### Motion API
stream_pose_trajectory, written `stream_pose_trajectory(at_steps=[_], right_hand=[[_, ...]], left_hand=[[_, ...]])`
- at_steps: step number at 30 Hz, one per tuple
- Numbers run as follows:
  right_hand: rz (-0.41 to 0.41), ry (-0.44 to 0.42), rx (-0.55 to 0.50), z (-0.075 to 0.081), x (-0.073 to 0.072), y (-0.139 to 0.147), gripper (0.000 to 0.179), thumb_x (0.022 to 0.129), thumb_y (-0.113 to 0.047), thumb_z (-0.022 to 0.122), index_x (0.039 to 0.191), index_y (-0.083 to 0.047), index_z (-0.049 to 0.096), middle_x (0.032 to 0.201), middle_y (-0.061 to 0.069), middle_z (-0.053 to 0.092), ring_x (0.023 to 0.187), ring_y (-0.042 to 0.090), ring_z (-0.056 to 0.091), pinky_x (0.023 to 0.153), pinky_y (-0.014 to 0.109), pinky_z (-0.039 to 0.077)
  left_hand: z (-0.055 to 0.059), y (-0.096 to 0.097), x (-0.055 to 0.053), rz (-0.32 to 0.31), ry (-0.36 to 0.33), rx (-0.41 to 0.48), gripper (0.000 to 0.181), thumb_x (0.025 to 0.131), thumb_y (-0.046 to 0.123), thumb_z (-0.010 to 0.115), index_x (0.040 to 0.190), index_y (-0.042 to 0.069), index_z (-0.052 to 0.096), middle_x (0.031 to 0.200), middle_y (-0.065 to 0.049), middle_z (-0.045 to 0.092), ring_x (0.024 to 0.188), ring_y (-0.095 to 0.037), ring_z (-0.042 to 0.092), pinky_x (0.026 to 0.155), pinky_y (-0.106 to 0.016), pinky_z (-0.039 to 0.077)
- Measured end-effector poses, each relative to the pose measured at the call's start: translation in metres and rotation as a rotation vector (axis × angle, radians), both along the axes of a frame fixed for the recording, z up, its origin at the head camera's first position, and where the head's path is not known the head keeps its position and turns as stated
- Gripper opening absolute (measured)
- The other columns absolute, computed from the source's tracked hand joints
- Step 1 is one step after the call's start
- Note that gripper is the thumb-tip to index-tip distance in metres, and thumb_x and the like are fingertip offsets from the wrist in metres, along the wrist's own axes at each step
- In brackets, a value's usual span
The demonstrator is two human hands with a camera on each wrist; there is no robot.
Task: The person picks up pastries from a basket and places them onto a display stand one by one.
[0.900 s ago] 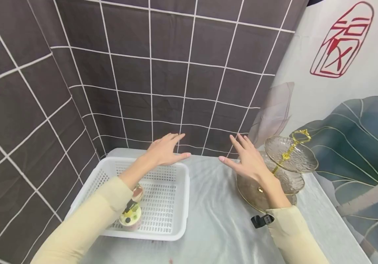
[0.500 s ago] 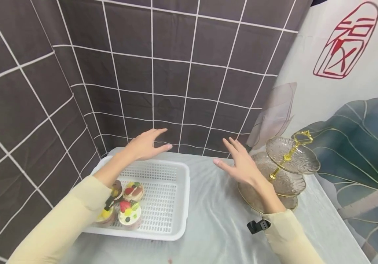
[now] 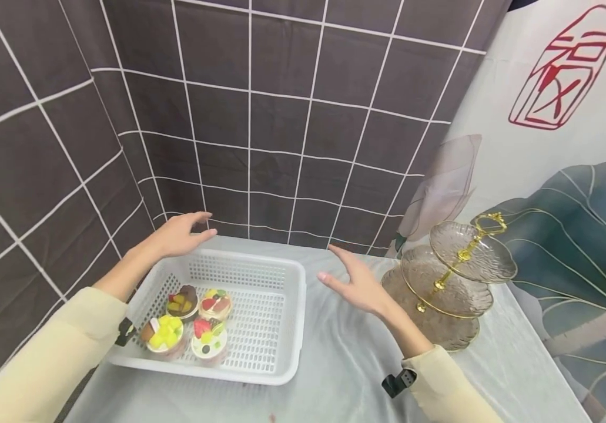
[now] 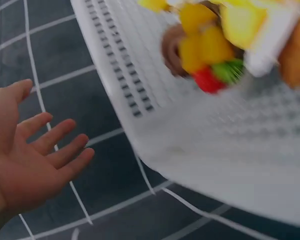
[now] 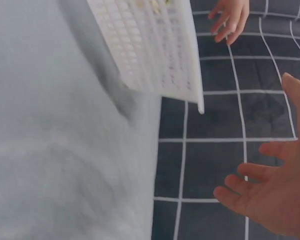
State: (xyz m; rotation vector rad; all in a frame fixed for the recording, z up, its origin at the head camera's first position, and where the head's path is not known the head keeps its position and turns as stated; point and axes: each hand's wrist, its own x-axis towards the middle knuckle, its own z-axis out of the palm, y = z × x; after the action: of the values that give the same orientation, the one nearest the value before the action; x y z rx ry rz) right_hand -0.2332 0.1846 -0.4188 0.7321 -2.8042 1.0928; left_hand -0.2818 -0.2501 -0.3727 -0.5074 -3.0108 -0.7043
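Note:
My left hand (image 3: 178, 236) hovers over the far left corner of a white plastic basket (image 3: 294, 329), fingers extended and holding nothing. Inside the basket's left half stand several dessert cups with fruit toppings: a chocolate one (image 3: 182, 302), one with red and brown pieces (image 3: 215, 304), one with yellow cubes (image 3: 165, 335), and one with a strawberry (image 3: 210, 341). My right hand (image 3: 358, 282) is in the air between the basket and a three-tier stand (image 3: 474, 252), its fingers spread. In the left wrist view the yellow-topped cup (image 4: 245, 22) looks blurred.
The stand has smoky, gold-rimmed plates and a gold handle (image 3: 490, 223). A pale satin cloth (image 3: 334, 364) covers the table. Dark grid-patterned fabric (image 3: 276, 123) hangs behind and to the left; a printed white curtain (image 3: 498, 153) hangs at the right.
My left hand has moved left across the basket, uncovering the dessert cups. My right hand has shifted left and slightly down, away from the stand. Both remain without anything in them.

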Motion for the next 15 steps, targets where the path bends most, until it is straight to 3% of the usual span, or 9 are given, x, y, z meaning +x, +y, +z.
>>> stream_pose_trajectory(at_steps=[5, 11, 15], right_hand=[[0.013, -0.088, -0.091, -0.013, 0.006, -0.012, 0.075, 0.104, -0.041, 0.067, 0.162, -0.003, 0.039, 0.164, 0.019, 0.043, 0.144, 0.044, 0.049, 0.111, 0.06, 0.05], [-0.001, -0.236, -0.187, -0.024, 0.018, -0.024, 0.074, 0.103, -0.043, 0.069, 0.161, -0.004, 0.041, 0.16, 0.021, 0.048, 0.142, 0.044, 0.052, 0.111, 0.062, 0.049], [-0.034, -0.279, -0.19, -0.031, 0.027, -0.031, 0.074, 0.101, -0.046, 0.07, 0.158, -0.005, 0.045, 0.153, 0.023, 0.055, 0.136, 0.043, 0.058, 0.107, 0.061, 0.052]], left_hand=[[-0.009, -0.021, 0.004, 0.022, -0.004, -0.02, 0.059, 0.108, 0.029, 0.059, 0.149, -0.013, 0.048, 0.139, -0.039, 0.058, 0.13, -0.057, 0.055, 0.11, -0.069, 0.045], [-0.018, -0.038, 0.011, 0.111, -0.029, -0.035, 0.053, 0.107, 0.024, 0.059, 0.142, -0.015, 0.052, 0.128, -0.04, 0.062, 0.117, -0.057, 0.062, 0.099, -0.068, 0.052], [-0.023, -0.046, 0.016, 0.152, -0.077, -0.044, 0.051, 0.107, 0.021, 0.059, 0.14, -0.017, 0.051, 0.122, -0.039, 0.064, 0.109, -0.055, 0.065, 0.093, -0.064, 0.056]])
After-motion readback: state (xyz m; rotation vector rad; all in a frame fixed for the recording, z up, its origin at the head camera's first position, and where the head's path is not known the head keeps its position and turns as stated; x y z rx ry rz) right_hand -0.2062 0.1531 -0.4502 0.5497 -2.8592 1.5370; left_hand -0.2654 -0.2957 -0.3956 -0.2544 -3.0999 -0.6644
